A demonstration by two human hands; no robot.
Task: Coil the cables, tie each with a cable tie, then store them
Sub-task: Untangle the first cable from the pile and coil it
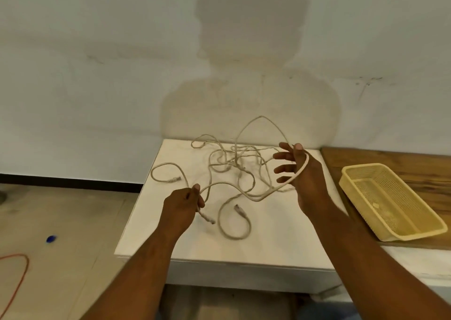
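Several beige network cables (pixel 227 163) lie tangled on a white table (pixel 244 241). My left hand (pixel 183 205) grips one cable near its end, and the plug (pixel 209 219) sticks out just below the fist. That cable runs right in a loop and passes over my right hand (pixel 302 173), draped between thumb and spread, straight fingers. From there a tall arc of cable (pixel 261 117) rises toward the wall. Two more plugs (pixel 240 211) (pixel 174 179) rest on the tabletop.
A yellow mesh plastic basket (pixel 390 232) sits on a wooden surface (pixel 402 158) right of the white table. A wall stands directly behind. On the floor at left are a small blue object (pixel 51 238) and an orange cord (pixel 19 271).
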